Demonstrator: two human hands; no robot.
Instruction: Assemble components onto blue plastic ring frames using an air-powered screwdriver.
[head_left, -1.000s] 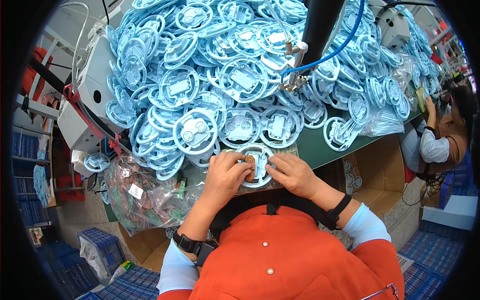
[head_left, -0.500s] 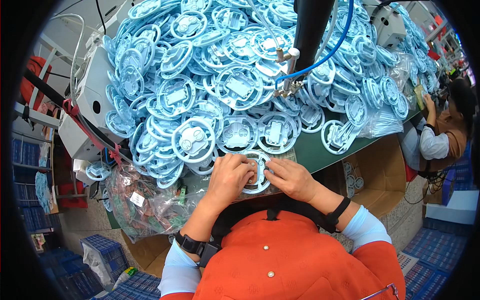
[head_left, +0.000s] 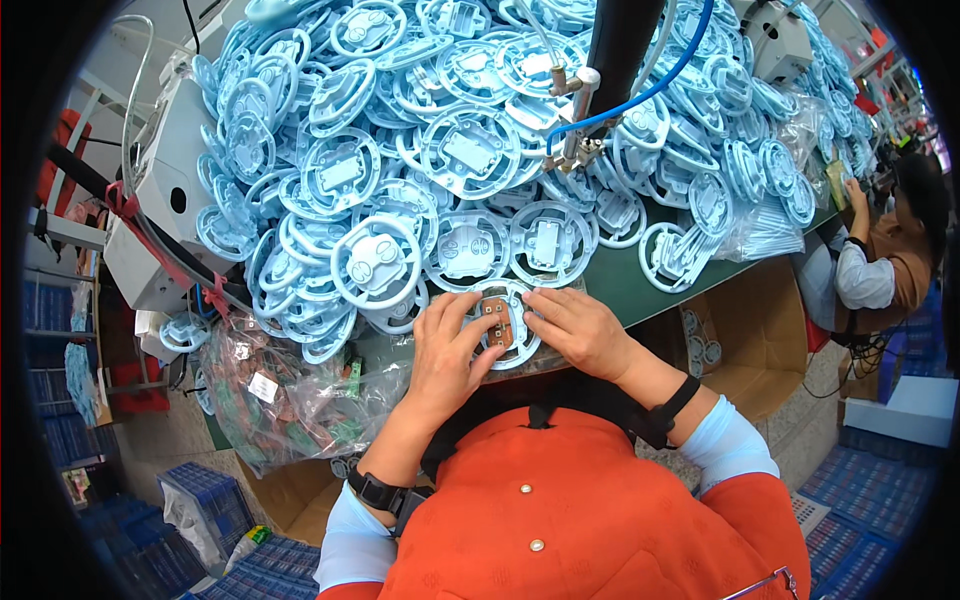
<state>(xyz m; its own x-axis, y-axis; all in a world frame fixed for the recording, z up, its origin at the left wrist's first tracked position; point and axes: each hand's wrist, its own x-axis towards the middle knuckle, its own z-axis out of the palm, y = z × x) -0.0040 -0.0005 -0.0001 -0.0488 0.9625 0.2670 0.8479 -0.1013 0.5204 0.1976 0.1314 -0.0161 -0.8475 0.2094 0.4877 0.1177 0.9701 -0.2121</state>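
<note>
A light-blue plastic toy steering wheel part [head_left: 517, 352] lies at the table's near edge, in front of my body. Set in its middle is a small brown circuit board [head_left: 497, 322] with several metal-coloured spots. My left hand [head_left: 445, 345] comes over the wheel's left side, fingers and thumb bent around the board's left edge. On the other side, my right hand [head_left: 578, 330] grips the wheel's right rim with curled fingers; its thumb side rests close to the board. The wheel's underside is hidden.
A tall heap of similar blue wheels [head_left: 468, 155] covers the table [head_left: 625, 283]. A black post [head_left: 622, 60] with air fittings and a blue hose stands among them. Left, a clear bag [head_left: 300, 400] holds circuit boards. Cardboard box [head_left: 752, 340] at right; another person [head_left: 890, 240] sits beyond.
My left hand's fingers have spread and shifted, uncovering more of the brown board. My right hand stays at the wheel's right rim. The whole view has shifted slightly.
</note>
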